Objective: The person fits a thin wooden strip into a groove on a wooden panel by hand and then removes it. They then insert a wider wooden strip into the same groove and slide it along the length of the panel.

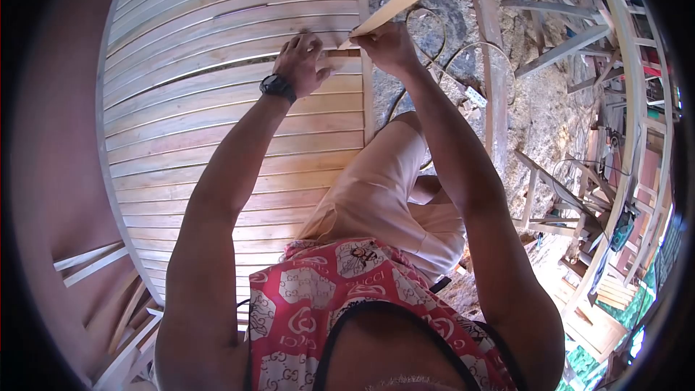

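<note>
A pale, thin wooden strip point(397, 9) sticks up and to the right out of my right hand point(389, 46), whose fingers are closed around its lower end. That hand is over the right edge of a large panel of wooden slats point(239, 130). My left hand point(300, 65), with a black watch point(278, 87) on the wrist, rests over the slats. Its fingers are bent but apart, with nothing visible in them. Beside it runs a dark gap point(195, 73) between two slats. A slim pencil-like stick point(241, 10) lies farther up the panel.
A cable point(450, 51) loops over the rough, dusty ground to the right. A long timber beam point(495, 87) lies beyond it. Wooden frames point(568, 47) and other timber stand at the far right. Loose wood strips point(90, 262) lean at lower left by a reddish-brown surface point(61, 137).
</note>
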The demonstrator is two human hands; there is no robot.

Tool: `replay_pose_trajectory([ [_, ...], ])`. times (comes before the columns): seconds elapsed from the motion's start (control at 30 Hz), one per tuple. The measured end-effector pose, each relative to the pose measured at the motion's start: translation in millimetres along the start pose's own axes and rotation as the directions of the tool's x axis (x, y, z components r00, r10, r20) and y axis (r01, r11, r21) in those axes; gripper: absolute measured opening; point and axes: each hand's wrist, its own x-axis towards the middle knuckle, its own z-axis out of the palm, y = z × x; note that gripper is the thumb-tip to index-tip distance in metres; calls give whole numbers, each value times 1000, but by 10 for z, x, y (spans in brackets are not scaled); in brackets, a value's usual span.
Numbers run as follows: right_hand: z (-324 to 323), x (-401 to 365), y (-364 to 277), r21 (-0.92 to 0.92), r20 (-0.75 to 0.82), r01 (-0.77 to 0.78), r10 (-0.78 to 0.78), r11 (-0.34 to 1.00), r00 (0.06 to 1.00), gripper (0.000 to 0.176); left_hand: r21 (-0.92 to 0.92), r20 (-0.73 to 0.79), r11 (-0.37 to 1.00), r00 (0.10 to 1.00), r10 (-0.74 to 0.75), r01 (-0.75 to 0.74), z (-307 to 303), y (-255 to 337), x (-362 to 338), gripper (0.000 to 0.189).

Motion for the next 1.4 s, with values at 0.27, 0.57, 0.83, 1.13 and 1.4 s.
replay_pose_trajectory([
  [0.27,149,44,58,-26,-42,79,-80,997,996,13,94,152,994,987,47,-61,96,-112,22,60],
  [0.57,136,99,59,-68,-41,187,-190,980,981,10,157,97,961,972,213,-226,185,-161,1,52],
  [0.83,107,104,23,-87,1,156,-157,984,988,11,185,45,963,980,193,-198,211,-148,2,51],
  [1.13,112,128,45,-76,2,106,-106,991,994,14,164,-33,969,981,190,-183,235,-159,4,40],
  [1.4,120,123,37,-37,12,16,-16,999,1000,13,151,-30,971,981,191,-184,237,-157,-18,30],
])
